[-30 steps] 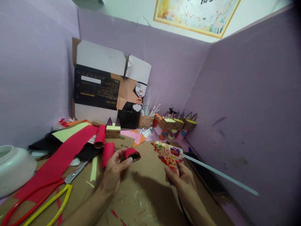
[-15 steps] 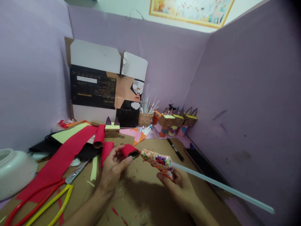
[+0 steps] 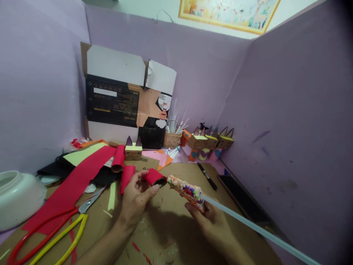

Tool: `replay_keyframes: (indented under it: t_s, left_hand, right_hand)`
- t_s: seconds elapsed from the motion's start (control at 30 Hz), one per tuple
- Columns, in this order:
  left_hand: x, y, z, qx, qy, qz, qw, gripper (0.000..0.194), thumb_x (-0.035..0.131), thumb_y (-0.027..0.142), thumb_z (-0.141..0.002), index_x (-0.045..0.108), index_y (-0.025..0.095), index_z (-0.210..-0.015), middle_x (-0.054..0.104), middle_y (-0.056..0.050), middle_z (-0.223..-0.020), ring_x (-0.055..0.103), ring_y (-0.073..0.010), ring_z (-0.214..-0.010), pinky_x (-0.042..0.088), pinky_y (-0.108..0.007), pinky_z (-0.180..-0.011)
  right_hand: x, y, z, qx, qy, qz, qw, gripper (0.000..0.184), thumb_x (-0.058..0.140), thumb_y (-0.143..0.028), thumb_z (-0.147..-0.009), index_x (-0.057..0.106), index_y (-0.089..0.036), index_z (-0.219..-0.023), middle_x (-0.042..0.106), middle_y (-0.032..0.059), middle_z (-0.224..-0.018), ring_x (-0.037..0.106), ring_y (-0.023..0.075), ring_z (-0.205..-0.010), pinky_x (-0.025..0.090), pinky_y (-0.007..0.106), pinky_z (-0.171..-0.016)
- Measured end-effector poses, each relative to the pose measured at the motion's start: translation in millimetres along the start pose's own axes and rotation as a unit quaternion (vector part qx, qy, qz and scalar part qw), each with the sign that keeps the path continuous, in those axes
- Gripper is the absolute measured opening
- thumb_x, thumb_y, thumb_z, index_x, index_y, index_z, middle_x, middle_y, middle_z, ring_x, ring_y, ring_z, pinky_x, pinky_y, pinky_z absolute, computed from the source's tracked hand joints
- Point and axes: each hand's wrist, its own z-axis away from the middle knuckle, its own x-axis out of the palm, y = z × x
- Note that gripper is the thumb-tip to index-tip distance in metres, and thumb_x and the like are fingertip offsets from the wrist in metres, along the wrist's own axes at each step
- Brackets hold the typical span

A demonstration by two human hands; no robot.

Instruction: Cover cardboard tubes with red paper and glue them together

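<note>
Between its thumb and fingers, my left hand (image 3: 138,195) grips a short red-covered cardboard tube (image 3: 153,176), its open end facing right. My right hand (image 3: 208,219) is wrapped around a hot glue gun (image 3: 187,189) with a colourful floral covering. A long translucent glue stick (image 3: 256,222) juts from the gun's back toward the lower right. The gun's nozzle is at the rim of the tube; whether they touch I cannot tell. Behind my left hand lie another red tube (image 3: 127,176) and a red roll (image 3: 118,158).
Scissors with red handles (image 3: 52,228) and a yellow-handled tool (image 3: 74,239) lie at left, beside a white bowl (image 3: 20,200) and red paper (image 3: 71,184). A small eared box (image 3: 134,151), a basket (image 3: 172,140) and several box animals (image 3: 198,141) stand behind. A black marker (image 3: 206,176) lies right.
The whole view has shifted slightly, so things appear a little further right. Both hands keep their holds, and the gun's nozzle stays at the tube's rim.
</note>
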Motion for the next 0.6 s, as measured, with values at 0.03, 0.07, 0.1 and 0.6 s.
replay_keyframes:
  t_s: [0.03,0.07,0.1,0.6]
  left_hand:
    - [0.2,0.0,0.0,0.001,-0.001,-0.002,1.000,0.061,0.080,0.032,-0.053,0.052,0.015,-0.105,0.064,-0.009,-0.101,0.062,-0.0214,-0.090,0.047,-0.032,-0.081]
    - [0.5,0.1,0.3,0.003,-0.001,-0.004,1.000,0.062,0.080,0.032,-0.053,0.052,0.015,-0.105,0.063,-0.010,-0.102,0.062,-0.0216,-0.091,0.047,-0.032,-0.081]
    - [0.9,0.4,0.8,0.006,0.000,-0.005,1.000,0.062,0.080,0.032,-0.053,0.051,0.015,-0.106,0.063,-0.010,-0.104,0.062,-0.0220,-0.092,0.046,-0.033,-0.082]
    - [2.3,3.7,3.0,0.056,0.010,-0.056,0.997,0.056,0.078,0.026,-0.052,0.053,0.017,-0.102,0.056,-0.014,-0.116,0.054,-0.0311,-0.110,0.041,-0.042,-0.094]
  right_hand:
    - [0.3,-0.8,0.1,0.002,-0.005,-0.002,1.000,0.029,0.061,-0.037,-0.078,0.067,-0.018,-0.100,0.072,0.0095,-0.095,0.066,0.0274,-0.087,0.052,0.038,-0.080]
    - [0.6,-1.4,0.2,0.005,-0.007,-0.005,1.000,0.029,0.060,-0.036,-0.078,0.066,-0.018,-0.100,0.072,0.0095,-0.094,0.067,0.0269,-0.085,0.052,0.037,-0.079]
    - [0.9,-1.8,0.3,0.007,-0.007,-0.008,1.000,0.029,0.060,-0.037,-0.078,0.066,-0.018,-0.100,0.072,0.0096,-0.094,0.067,0.0270,-0.085,0.052,0.037,-0.078]
    - [-0.6,6.5,1.4,-0.028,0.037,0.033,0.998,0.029,0.064,-0.036,-0.075,0.069,-0.018,-0.097,0.072,0.0110,-0.095,0.065,0.0297,-0.091,0.053,0.038,-0.079]
